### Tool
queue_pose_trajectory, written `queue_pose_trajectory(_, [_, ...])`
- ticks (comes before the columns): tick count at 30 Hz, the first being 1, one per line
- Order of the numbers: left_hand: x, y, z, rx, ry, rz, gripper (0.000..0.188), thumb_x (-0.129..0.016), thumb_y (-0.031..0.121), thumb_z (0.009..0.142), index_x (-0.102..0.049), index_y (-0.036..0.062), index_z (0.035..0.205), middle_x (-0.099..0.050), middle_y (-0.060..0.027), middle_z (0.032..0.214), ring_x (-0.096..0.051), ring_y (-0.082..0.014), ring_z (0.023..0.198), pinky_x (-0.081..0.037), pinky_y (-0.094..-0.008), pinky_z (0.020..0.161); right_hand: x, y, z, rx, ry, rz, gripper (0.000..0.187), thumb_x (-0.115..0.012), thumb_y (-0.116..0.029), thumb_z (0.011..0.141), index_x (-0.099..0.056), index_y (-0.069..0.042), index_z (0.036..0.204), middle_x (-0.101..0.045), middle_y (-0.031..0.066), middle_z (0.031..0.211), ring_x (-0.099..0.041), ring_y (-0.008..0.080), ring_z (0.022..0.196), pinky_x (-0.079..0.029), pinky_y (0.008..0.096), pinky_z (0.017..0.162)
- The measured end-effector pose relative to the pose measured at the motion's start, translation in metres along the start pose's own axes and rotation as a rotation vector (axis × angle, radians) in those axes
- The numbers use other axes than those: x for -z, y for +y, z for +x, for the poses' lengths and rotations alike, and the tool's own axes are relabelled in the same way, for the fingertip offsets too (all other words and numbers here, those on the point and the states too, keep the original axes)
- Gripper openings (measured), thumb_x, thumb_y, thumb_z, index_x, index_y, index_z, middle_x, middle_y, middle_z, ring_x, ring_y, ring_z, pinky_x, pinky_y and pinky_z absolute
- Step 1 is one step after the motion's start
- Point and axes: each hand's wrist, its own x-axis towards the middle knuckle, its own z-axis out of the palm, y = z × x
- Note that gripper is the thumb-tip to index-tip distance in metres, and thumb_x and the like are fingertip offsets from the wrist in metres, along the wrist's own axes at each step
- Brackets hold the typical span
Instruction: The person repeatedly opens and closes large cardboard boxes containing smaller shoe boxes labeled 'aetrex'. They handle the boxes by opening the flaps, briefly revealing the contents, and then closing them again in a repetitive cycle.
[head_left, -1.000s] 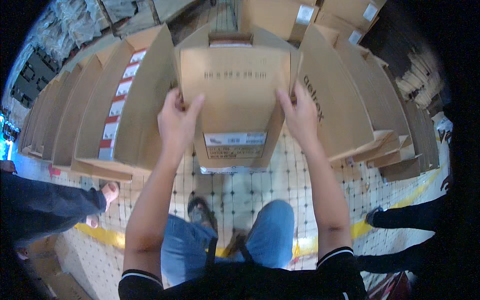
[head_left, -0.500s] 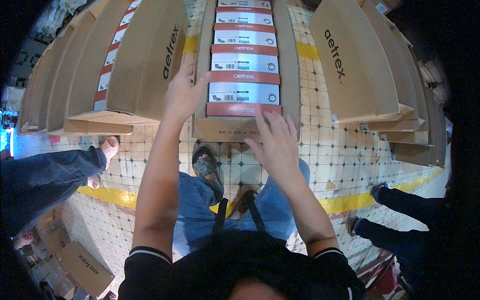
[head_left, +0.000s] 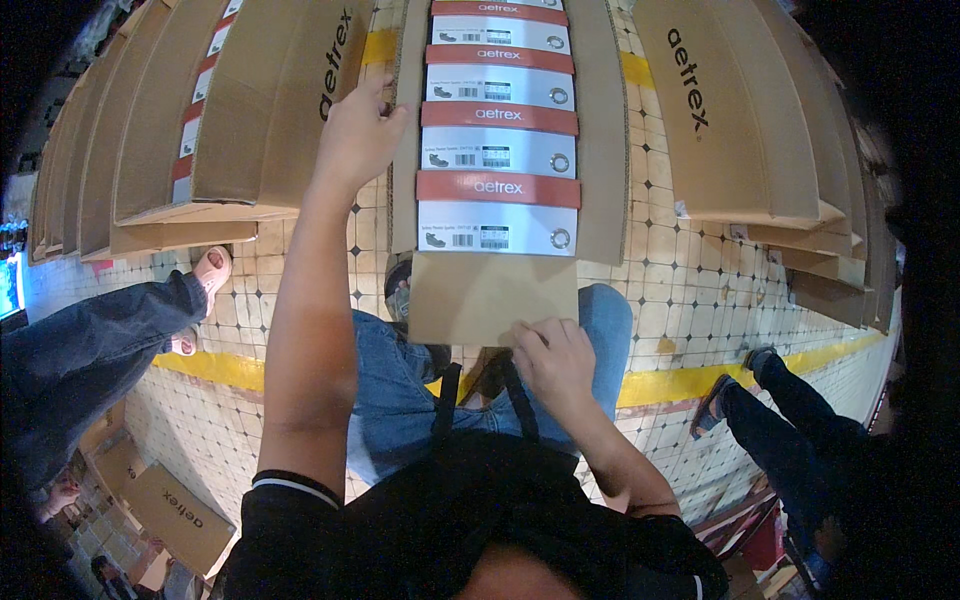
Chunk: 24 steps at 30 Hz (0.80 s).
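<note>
A pale tiled floor (head_left: 665, 310) with yellow stripes (head_left: 215, 371) bears brown cartons (head_left: 735, 130) and several feet (head_left: 212, 280).

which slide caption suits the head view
Right hand at the near flap of an open carton of red-and-white boxes, left hand by its left flap.

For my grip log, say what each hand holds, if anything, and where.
Right hand: the near flap of the carton, by its outer edge. Left hand: cannot tell.
</note>
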Motion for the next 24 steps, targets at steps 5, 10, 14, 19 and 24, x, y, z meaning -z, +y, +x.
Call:
queue_pose_trajectory(5, [0.003,-0.002,0.006,-0.005,-0.042,0.005,0.052,-0.064,0.024,0.084,-0.053,-0.0004,0.129,-0.065,-0.0276,0.111,-0.064,-0.0381,0.107,-0.049,-0.0415,0.094,-0.006,0.003,-0.002,-0.029,-0.021,0.049,0.032,-0.077,-0.012,0.065,-0.067,-0.014,0.096,-0.058,0.0027,0.087,-0.057,0.0248,0.081,-0.047,0.0372,0.068])
queue_pose_trajectory(10, [0.003,-0.007,0.01,-0.022,-0.061,0.024,0.053,-0.065,0.024,0.083,-0.054,0.0012,0.13,-0.065,-0.027,0.112,-0.064,-0.0379,0.106,-0.049,-0.0417,0.093,-0.009,0.007,-0.002,-0.015,-0.005,0.062,0.031,-0.077,-0.012,0.064,-0.067,-0.015,0.093,-0.057,0.0025,0.085,-0.056,0.0247,0.08,-0.047,0.0369,0.067])
queue_pose_trajectory(14, [0.004,-0.004,0.012,-0.019,-0.058,0.04,0.053,-0.066,0.024,0.081,-0.055,0.0015,0.128,-0.066,-0.0258,0.109,-0.065,-0.0381,0.102,-0.05,-0.0417,0.091,-0.009,0.009,-0.001,-0.017,-0.019,0.06,0.03,-0.078,-0.012,0.064,-0.066,-0.015,0.091,-0.056,0.0021,0.085,-0.057,0.0242,0.079,-0.048,0.0358,0.065])
queue_pose_trajectory(19, [0.006,0.002,0.012,-0.007,-0.059,0.076,0.05,-0.066,0.024,0.081,-0.056,0.001,0.124,-0.068,-0.0234,0.103,-0.067,-0.0376,0.097,-0.051,-0.0422,0.088,-0.013,0.011,-0.002,-0.012,-0.018,0.056,0.029,-0.078,-0.013,0.064,-0.066,-0.014,0.09,-0.057,0.0024,0.084,-0.057,0.0243,0.079,-0.048,0.0359,0.064])
queue_pose_trajectory(24, [0.008,0.001,0.014,0.003,-0.091,0.051,0.049,-0.066,0.023,0.08,-0.056,0.0005,0.123,-0.069,-0.0231,0.1,-0.067,-0.0374,0.096,-0.051,-0.0423,0.086,-0.014,0.014,-0.003,-0.008,-0.032,0.054,0.028,-0.077,-0.013,0.065,-0.066,-0.014,0.09,-0.057,0.0023,0.084,-0.057,0.0242,0.079,-0.048,0.0365,0.064])
